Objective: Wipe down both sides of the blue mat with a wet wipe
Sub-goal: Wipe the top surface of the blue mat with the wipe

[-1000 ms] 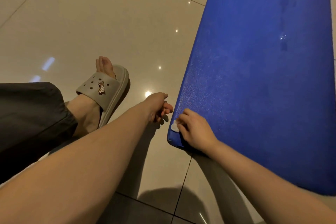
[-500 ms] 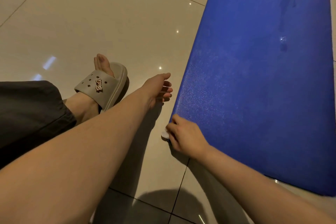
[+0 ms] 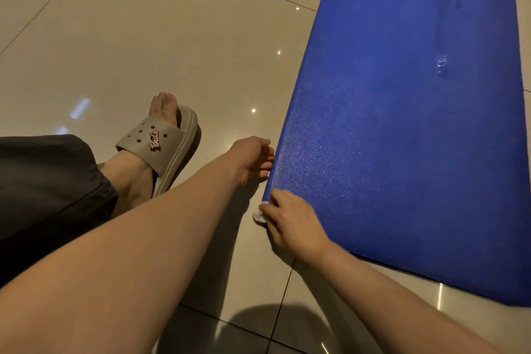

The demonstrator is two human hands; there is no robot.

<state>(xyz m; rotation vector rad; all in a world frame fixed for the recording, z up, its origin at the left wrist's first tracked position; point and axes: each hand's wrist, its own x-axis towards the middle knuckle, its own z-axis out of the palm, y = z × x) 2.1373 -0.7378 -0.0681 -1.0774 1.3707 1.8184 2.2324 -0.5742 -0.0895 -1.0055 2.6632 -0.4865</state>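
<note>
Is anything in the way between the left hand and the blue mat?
No, nothing visible is in the way. The left hand has its fingertips right at the long edge of the blue mat, over bare floor. The right hand holds the wet wipe at the near corner, off to the side.

Glossy beige floor tiles, light glints

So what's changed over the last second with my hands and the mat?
The left hand moved right until its fingertips reach the blue mat's long edge; before, it hung curled, apart. The right hand dragged the wet wipe off the corner's surface to that edge. Unchanged: its grip on the wipe, the mat flat on the floor, the slipper.
</note>
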